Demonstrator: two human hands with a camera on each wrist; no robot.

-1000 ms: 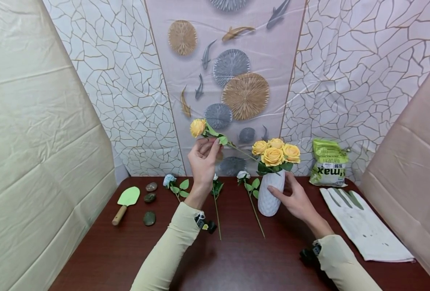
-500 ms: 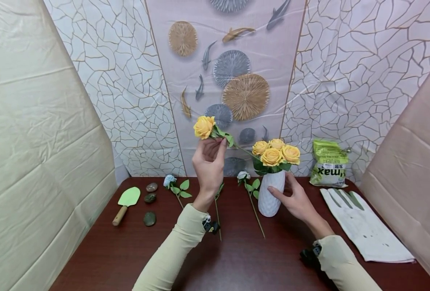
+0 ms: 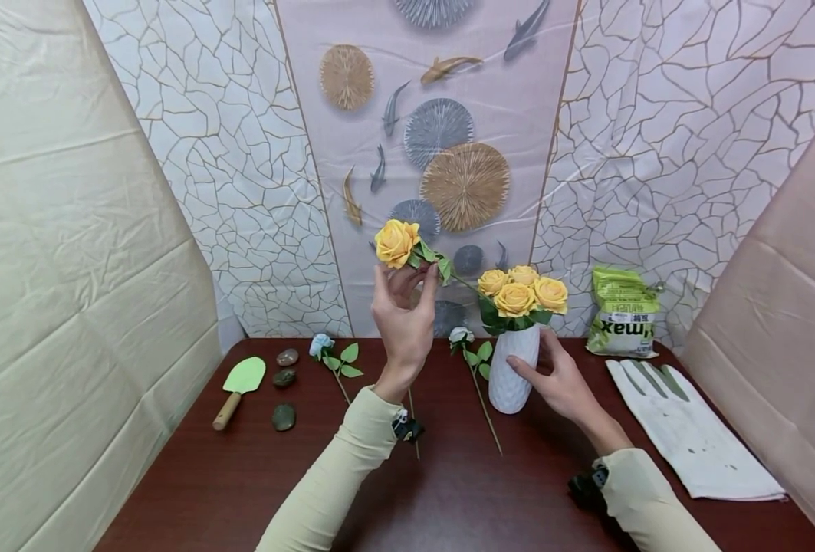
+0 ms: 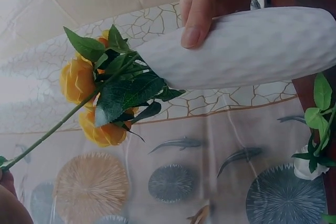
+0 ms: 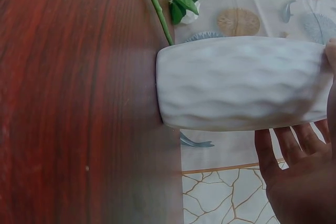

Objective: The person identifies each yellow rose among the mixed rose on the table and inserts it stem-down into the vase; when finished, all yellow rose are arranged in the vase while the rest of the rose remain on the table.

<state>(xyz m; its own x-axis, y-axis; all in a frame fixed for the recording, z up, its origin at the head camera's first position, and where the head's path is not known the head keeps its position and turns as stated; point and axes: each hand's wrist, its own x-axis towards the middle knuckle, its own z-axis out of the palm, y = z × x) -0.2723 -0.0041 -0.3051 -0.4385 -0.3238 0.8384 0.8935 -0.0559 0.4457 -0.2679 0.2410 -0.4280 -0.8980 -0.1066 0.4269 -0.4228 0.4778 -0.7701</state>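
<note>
In the head view my left hand [image 3: 405,326] pinches a single yellow rose [image 3: 396,244] just below its bloom, beside the leaves. The rose slants, and its stem [image 4: 52,128] runs down to the vase mouth in the left wrist view. My right hand [image 3: 567,387] grips the white textured vase [image 3: 512,376], thumb on the near side and fingers around the far side. The vase stands on the table, tilted slightly. Several yellow roses [image 3: 516,299] with dark green leaves fill its mouth. The right wrist view shows the vase's dimpled side [image 5: 241,85] and its base at the tabletop.
A white rose [image 3: 461,335] and a blue rose [image 3: 321,343] lie on the dark table [image 3: 193,491], another stem partly behind my left arm. Leftward are a green trowel [image 3: 244,374] and stones [image 3: 284,416]. Rightward are a green bag [image 3: 624,313] and white gloves [image 3: 697,433].
My left hand has moved right, toward the vase, bringing the rose's bloom closer to the others. My right hand and the vase have stayed in place.
</note>
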